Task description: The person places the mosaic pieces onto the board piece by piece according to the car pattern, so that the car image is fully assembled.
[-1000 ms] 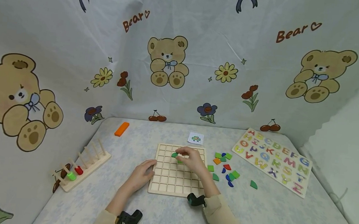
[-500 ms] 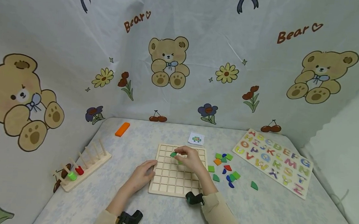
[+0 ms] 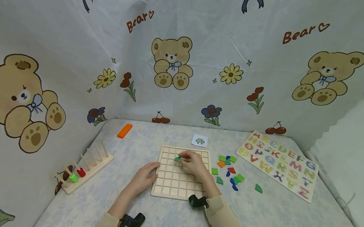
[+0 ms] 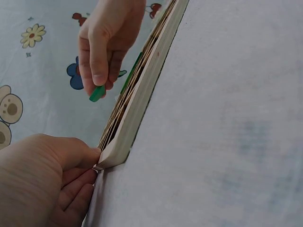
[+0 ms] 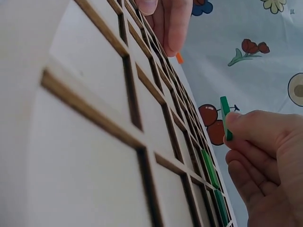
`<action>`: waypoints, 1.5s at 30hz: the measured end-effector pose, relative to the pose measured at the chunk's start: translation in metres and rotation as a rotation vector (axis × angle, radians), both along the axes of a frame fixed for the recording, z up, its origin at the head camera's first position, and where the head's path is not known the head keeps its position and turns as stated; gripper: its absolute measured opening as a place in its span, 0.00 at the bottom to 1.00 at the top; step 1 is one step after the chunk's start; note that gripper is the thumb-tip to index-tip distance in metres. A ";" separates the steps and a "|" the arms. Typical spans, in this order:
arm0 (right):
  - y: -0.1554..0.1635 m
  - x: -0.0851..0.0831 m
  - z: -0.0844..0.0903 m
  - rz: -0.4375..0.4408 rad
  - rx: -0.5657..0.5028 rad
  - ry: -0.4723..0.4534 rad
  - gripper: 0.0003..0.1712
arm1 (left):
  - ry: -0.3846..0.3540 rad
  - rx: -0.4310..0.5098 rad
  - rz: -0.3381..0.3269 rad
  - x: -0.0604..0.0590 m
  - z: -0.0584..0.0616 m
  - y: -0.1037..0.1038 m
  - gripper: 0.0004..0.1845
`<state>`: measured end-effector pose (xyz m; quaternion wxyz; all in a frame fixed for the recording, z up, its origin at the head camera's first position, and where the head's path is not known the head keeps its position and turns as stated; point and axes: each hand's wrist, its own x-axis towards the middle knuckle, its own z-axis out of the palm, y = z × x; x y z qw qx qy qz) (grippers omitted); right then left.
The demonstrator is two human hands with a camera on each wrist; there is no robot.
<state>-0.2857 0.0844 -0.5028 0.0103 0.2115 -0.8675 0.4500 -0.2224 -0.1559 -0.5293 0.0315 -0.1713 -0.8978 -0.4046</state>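
A wooden grid board lies flat in the middle of the table. My left hand rests on its left edge with fingers laid straight over the frame. My right hand hovers over the board's upper rows and pinches a small green piece between thumb and fingers. That piece is held on edge just above the cells. Other green pieces sit in cells near it, partly hidden under my right hand in the head view. The left wrist view shows the board's side and the pinched piece.
Loose green, blue, red and orange pieces lie right of the board. An alphabet puzzle is at far right, a small picture card behind the board, an orange block at back left, and a peg rack with rings at left.
My right hand has brought the green piece slightly lower, closer to the board. My left hand has stayed on the board's left edge.
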 end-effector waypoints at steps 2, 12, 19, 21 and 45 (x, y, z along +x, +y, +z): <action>0.000 0.000 -0.002 -0.005 -0.003 -0.018 0.14 | -0.006 0.004 0.000 0.000 0.000 0.000 0.24; 0.003 0.000 -0.012 0.012 0.032 0.009 0.14 | 0.006 -0.004 0.002 0.000 0.000 0.001 0.24; 0.003 -0.002 -0.015 0.045 0.097 0.112 0.14 | 0.007 0.002 -0.001 0.000 0.000 0.000 0.24; 0.003 -0.003 -0.016 0.052 0.104 0.133 0.14 | 0.006 0.002 0.001 0.000 0.000 0.000 0.24; 0.003 -0.004 -0.011 0.008 -0.069 -0.026 0.17 | 0.016 -0.012 0.013 -0.001 -0.002 0.001 0.24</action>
